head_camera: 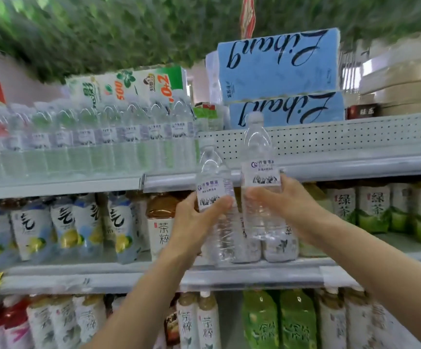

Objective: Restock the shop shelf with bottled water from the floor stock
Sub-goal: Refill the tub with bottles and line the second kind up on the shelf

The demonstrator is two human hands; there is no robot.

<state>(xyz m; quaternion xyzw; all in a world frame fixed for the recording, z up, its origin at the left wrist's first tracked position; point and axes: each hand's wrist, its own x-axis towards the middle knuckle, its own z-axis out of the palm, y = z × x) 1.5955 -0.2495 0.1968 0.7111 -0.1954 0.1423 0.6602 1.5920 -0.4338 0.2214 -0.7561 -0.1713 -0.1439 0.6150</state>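
My left hand (197, 220) grips a clear water bottle (212, 177) around its white label, held upright in front of the shelves. My right hand (277, 200) grips a second water bottle (257, 147), raised a little higher, its cap level with the upper shelf. Both bottles are side by side and close together. The upper shelf (330, 162) has a bare stretch with a perforated back panel just behind the bottles. To its left stands a packed row of the same water bottles (98, 137).
Blue tissue packs (280, 66) lie on the top shelf above the bare stretch. Tea and drink bottles (159, 222) fill the middle shelf, with green tea bottles (375, 205) at the right. More drink bottles (277, 321) line the lower shelf.
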